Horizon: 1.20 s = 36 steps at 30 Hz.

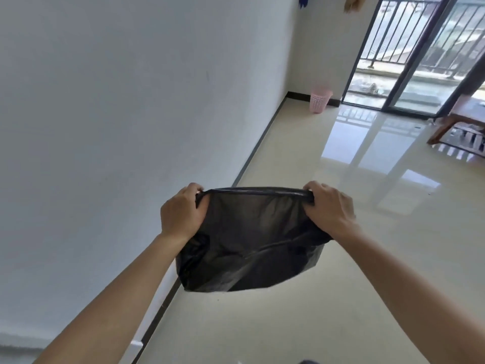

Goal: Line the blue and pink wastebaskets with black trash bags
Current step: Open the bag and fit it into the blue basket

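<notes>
A black trash bag (249,240) hangs in the air in front of me, its top edge pulled taut between my hands. My left hand (181,211) grips the bag's left top corner, and my right hand (328,208) grips the right top corner. The bag's body billows below the hands, above the floor. A pink wastebasket (319,99) with a perforated wall stands far off on the floor in the corner, next to the balcony door. No blue wastebasket is in view.
A white wall (118,114) with a dark baseboard runs along the left. Glossy beige tile floor (341,285) stretches ahead. A sliding glass door (409,61) opens onto a railed balcony. Wooden furniture (462,122) stands at the right edge.
</notes>
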Motion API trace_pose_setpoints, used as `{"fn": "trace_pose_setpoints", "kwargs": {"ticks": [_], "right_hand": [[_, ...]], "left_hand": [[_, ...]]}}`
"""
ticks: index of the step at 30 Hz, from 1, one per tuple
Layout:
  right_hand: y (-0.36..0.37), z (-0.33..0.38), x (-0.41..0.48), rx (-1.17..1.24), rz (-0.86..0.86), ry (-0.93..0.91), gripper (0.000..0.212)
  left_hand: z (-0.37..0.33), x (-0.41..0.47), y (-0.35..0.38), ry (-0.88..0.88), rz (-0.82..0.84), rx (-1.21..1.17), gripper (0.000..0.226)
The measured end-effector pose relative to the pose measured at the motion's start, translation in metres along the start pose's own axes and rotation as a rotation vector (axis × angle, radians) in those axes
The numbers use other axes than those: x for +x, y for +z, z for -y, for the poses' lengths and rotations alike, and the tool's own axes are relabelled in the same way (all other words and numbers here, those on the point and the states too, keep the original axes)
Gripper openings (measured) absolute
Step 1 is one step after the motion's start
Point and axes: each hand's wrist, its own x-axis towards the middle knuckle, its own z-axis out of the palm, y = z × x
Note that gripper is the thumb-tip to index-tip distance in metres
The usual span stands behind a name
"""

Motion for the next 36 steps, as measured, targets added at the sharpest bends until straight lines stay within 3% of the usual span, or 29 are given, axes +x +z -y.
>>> {"fn": "trace_pose_setpoints", "kwargs": {"ticks": [7,14,19,25,30,36], "right_hand": [[0.085,-0.037,0.146,0.013,0.04,-0.009,0.04],[0.213,-0.055,0.296,-0.003,0.33,-0.188,0.041],[0.277,-0.056,0.359,-0.057,0.466,-0.281,0.041],[0.328,-0.042,0.391,-0.037,0.564,-0.277,0.031],[0.39,-0.027,0.385,0.146,0.624,-0.209,0.028],[0.518,-0.015,0.348,0.438,0.853,-0.067,0.028]], "left_hand": [[0.02,0.1,0.105,-0.1,0.042,0.024,0.028],[0.05,0.146,0.225,-0.538,0.42,0.093,0.05],[0.049,0.164,0.284,-0.721,0.408,0.098,0.033],[0.066,0.181,0.331,-0.825,0.45,0.087,0.034],[0.114,0.174,0.384,-0.855,0.435,0.026,0.031],[0.184,0.133,0.482,-0.853,0.401,-0.014,0.022]]}}
